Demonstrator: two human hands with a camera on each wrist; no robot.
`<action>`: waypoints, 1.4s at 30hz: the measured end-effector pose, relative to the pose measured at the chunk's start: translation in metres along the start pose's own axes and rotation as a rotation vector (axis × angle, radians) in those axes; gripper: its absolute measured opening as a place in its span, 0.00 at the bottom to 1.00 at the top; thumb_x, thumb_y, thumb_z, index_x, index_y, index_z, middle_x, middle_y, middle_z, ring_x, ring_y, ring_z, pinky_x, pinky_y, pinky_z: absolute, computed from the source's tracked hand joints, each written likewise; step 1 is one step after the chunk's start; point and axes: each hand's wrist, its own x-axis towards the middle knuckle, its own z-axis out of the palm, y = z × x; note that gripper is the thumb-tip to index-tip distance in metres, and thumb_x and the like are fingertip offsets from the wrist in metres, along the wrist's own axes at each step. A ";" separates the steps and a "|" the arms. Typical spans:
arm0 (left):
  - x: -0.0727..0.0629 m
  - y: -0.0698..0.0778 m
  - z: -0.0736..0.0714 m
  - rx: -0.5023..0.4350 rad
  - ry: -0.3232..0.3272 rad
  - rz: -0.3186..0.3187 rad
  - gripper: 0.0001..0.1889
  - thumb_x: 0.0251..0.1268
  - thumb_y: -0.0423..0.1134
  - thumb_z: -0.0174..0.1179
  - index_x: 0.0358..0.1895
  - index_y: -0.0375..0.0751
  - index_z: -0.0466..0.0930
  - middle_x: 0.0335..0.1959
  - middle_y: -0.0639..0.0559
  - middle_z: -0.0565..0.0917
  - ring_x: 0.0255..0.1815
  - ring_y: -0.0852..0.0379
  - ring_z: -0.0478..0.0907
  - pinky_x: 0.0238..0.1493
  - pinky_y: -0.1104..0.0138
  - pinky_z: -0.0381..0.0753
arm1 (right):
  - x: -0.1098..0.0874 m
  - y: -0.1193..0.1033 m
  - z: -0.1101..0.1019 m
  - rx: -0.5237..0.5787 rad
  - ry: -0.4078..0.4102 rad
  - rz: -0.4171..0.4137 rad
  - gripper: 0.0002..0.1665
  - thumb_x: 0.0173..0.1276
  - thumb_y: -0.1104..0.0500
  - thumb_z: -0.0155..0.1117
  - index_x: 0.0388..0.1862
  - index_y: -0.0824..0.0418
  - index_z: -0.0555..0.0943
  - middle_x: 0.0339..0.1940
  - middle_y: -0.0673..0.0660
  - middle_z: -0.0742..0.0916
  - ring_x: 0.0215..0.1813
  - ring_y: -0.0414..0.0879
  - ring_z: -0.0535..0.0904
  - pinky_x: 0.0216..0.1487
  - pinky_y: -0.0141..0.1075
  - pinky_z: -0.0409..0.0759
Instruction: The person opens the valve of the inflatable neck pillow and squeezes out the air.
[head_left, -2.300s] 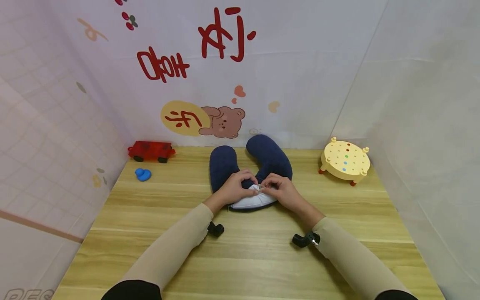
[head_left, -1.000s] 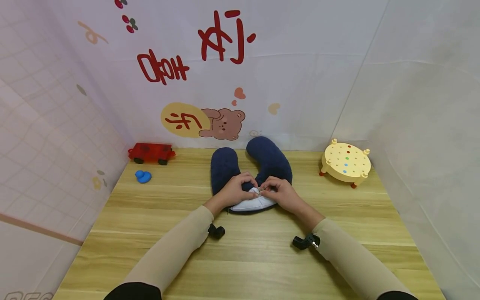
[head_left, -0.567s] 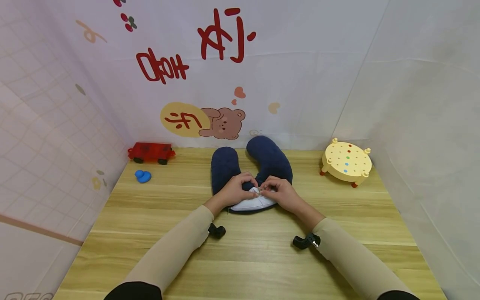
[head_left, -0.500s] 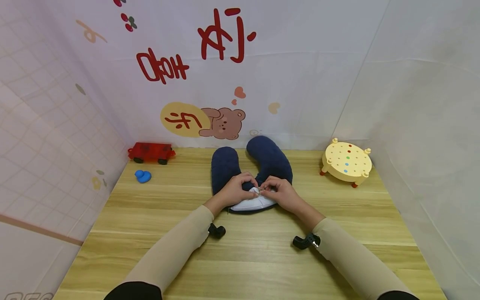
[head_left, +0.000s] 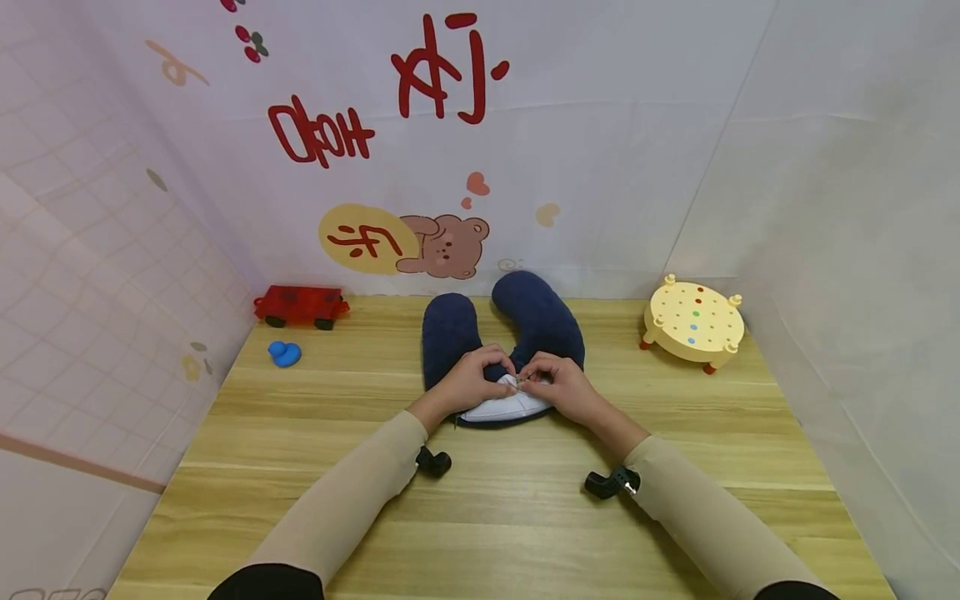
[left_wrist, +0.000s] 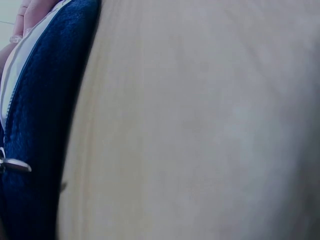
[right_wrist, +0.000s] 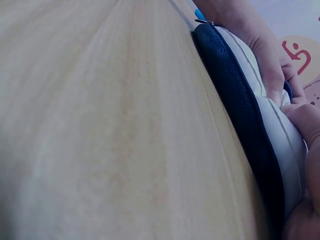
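A navy U-shaped neck pillow point(head_left: 536, 317) lies on the table with its rounded ends toward the back wall. Its zipped edge is undone at the front, so the white inner fabric point(head_left: 498, 408) shows. My left hand point(head_left: 472, 379) pinches this white fabric near the middle of the curve. Close against it, my right hand point(head_left: 566, 385) pinches the same area with thumb and fingers. Whatever small detail lies between the fingertips is too tiny to make out. A metal zipper pull point(left_wrist: 17, 165) hangs at the cover's edge in the left wrist view.
Toward the back left stand a red toy wagon point(head_left: 300, 306) and a blue toy duck point(head_left: 285, 353). A round cream toy stool point(head_left: 693, 321) with dotted holes sits at the back right. White printed walls point(head_left: 600, 167) enclose the wooden table point(head_left: 510, 533).
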 end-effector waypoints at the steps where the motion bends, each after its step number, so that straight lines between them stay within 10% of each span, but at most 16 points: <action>1: 0.000 0.000 0.000 0.000 0.000 0.003 0.09 0.70 0.38 0.79 0.47 0.54 0.89 0.51 0.60 0.84 0.59 0.57 0.80 0.66 0.57 0.78 | 0.000 0.000 0.000 0.000 0.000 -0.004 0.05 0.75 0.63 0.78 0.45 0.53 0.94 0.39 0.51 0.88 0.42 0.47 0.82 0.45 0.33 0.79; 42: 0.000 0.002 0.001 0.032 -0.016 0.004 0.08 0.70 0.36 0.78 0.44 0.53 0.88 0.50 0.59 0.84 0.56 0.57 0.80 0.63 0.59 0.78 | 0.004 -0.002 -0.002 -0.015 -0.064 0.029 0.07 0.74 0.65 0.79 0.42 0.51 0.94 0.37 0.49 0.88 0.41 0.47 0.82 0.44 0.34 0.80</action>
